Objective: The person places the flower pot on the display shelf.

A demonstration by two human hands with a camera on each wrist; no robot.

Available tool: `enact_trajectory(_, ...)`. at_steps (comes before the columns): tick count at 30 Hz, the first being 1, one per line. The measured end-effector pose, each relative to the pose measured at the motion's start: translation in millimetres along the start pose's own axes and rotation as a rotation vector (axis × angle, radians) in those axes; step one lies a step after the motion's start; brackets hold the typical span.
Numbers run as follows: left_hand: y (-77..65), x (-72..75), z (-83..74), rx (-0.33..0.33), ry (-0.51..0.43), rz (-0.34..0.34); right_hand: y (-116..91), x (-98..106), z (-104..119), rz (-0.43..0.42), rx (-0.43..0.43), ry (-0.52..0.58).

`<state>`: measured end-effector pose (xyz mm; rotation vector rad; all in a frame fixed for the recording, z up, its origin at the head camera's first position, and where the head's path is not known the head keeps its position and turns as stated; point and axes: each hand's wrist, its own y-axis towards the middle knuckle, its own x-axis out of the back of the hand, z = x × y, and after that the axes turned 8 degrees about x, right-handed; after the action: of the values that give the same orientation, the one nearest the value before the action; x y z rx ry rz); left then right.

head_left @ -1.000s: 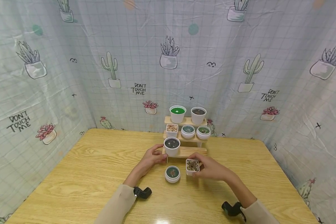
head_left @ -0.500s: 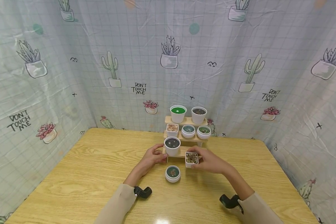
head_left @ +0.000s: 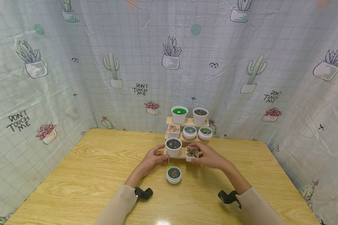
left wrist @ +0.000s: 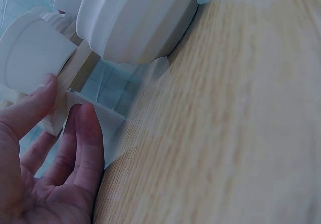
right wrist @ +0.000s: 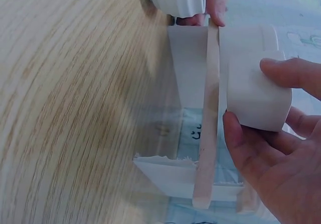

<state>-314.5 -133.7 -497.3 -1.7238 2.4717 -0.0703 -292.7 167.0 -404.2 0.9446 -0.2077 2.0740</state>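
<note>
My right hand (head_left: 209,157) pinches a small square white pot (head_left: 192,153) filled with pebbles. In the right wrist view this pot (right wrist: 255,93) is right beside the lowest board of the tiered wooden stand (right wrist: 209,128); whether they touch I cannot tell. My left hand (head_left: 154,157) grips the left end of that same board, its thumb (left wrist: 37,103) along the board and its fingers curled by the white leg (left wrist: 103,113). A round white pot with dark filling (head_left: 173,147) stands on the board near the left hand. In front, a low round pot (head_left: 174,175) sits on the table.
The middle tier bears a square pot of pale stones (head_left: 173,129) and two low round pots, one bluish (head_left: 190,132) and one green (head_left: 205,133). Two taller cups, one green-topped (head_left: 180,115) and one dark-topped (head_left: 200,116), stand on top. A patterned curtain (head_left: 135,62) hangs behind.
My right hand has carried the square pebble pot away from me, from in front of the stand to its lowest board. The left hand has stayed at the board's left end.
</note>
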Motion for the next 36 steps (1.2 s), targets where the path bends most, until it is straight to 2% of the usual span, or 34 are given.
enact_trajectory(14,0.7,0.0,0.4,-0.003,-0.014,-0.007,11,-2,-8,-0.067,0.022,0.005)
enact_trajectory(22,1.1,-1.0,-0.4,0.004,-0.003,0.006,16,-4,-10,-0.085,-0.01,-0.003)
enact_trajectory(36,-0.5,-1.9,-0.9,0.007,-0.005,-0.001,16,-12,-11,-0.169,-0.037,0.013)
